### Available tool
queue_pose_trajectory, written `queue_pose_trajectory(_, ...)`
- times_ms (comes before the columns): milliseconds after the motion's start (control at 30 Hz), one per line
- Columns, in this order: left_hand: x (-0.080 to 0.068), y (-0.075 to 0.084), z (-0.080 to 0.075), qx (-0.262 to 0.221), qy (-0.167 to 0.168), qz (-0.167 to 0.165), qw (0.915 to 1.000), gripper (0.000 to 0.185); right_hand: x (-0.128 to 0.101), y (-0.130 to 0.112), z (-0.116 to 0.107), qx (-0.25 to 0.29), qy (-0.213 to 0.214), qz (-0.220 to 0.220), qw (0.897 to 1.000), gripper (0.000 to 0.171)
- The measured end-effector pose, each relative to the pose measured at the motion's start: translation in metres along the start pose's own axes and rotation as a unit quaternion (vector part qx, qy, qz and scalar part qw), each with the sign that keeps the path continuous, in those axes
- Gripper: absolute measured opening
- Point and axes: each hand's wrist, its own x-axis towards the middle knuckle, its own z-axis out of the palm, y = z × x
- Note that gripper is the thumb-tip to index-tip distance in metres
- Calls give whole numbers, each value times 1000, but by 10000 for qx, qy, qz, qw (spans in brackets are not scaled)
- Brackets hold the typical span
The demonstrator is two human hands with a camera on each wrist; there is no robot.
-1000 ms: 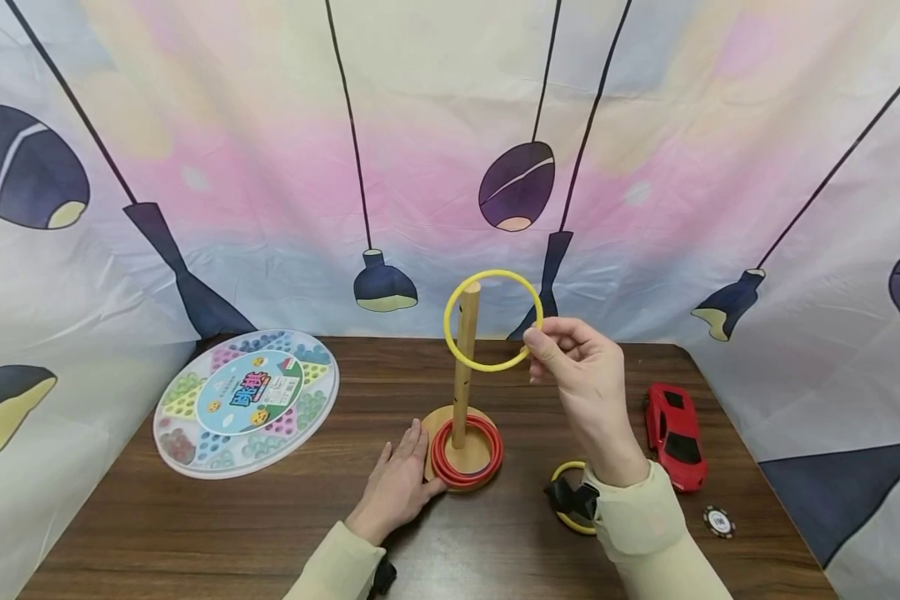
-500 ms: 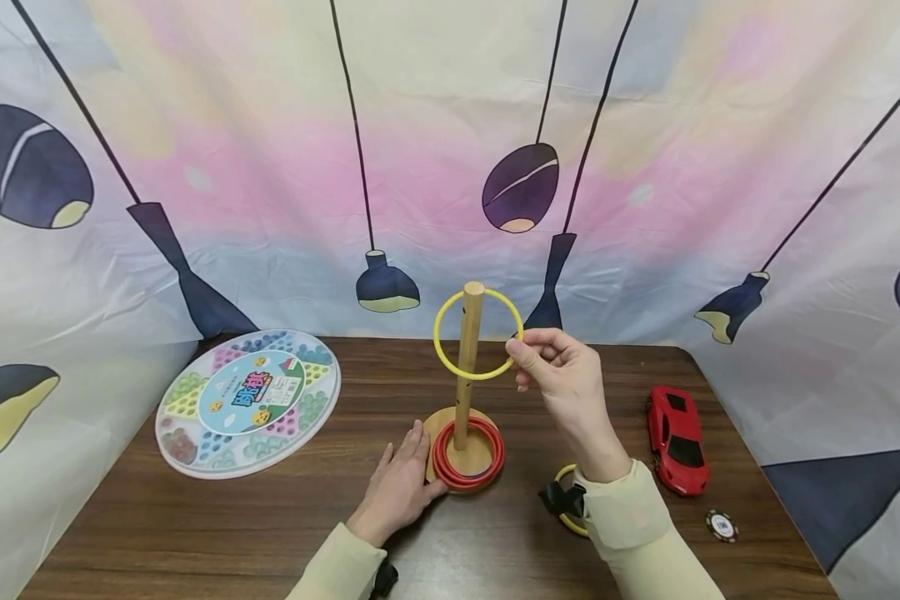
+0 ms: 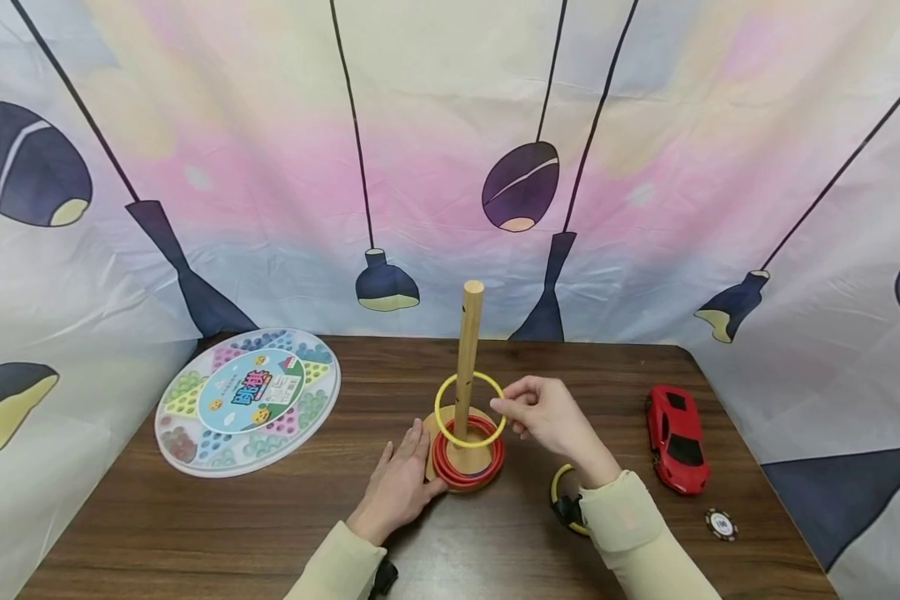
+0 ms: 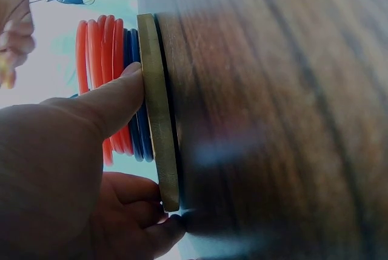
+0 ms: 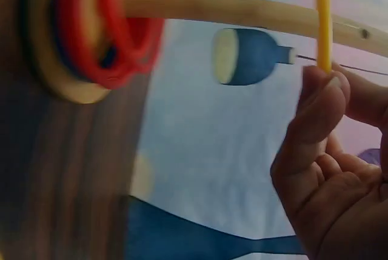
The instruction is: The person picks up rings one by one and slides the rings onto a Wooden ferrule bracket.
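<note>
A wooden peg (image 3: 468,333) stands on a round wooden base (image 3: 474,458) with red rings (image 3: 467,483) stacked at its foot; blue rings (image 4: 130,60) show under them in the left wrist view. A yellow ring (image 3: 437,410) circles the peg a little above the red rings, slightly tilted. My right hand (image 3: 498,406) pinches its right side between thumb and fingers (image 5: 321,108). My left hand (image 3: 405,450) lies flat on the table with its fingers against the base's left edge; its thumb (image 4: 115,102) presses the rim (image 4: 157,108).
A second yellow ring (image 3: 557,482) lies on the brown table (image 3: 232,533), partly hidden by my right wrist. A red toy car (image 3: 675,437) and a poker chip (image 3: 721,523) sit to the right. A round marble board game (image 3: 247,400) lies at the left. Patterned cloth walls surround the table.
My right hand has brought the yellow ring from the top of the peg down over it, to just above the red rings. The left hand has stayed at the base.
</note>
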Motion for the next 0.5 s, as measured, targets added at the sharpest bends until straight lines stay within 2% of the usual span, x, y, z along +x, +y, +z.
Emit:
queue_pose_trajectory(100,0,0,0,5,17,9,10000,83,0,12,6,-371,-219,136,9990,24)
queue_pose_trajectory(233,0,-1,1,-7,45,26,10000,83,1,25,14,-816,-380,73,9959,19)
queue_pose_trajectory(500,1,-1,2,55,126,64,9999,84,5,35,23,-1140,-427,44,9926,14)
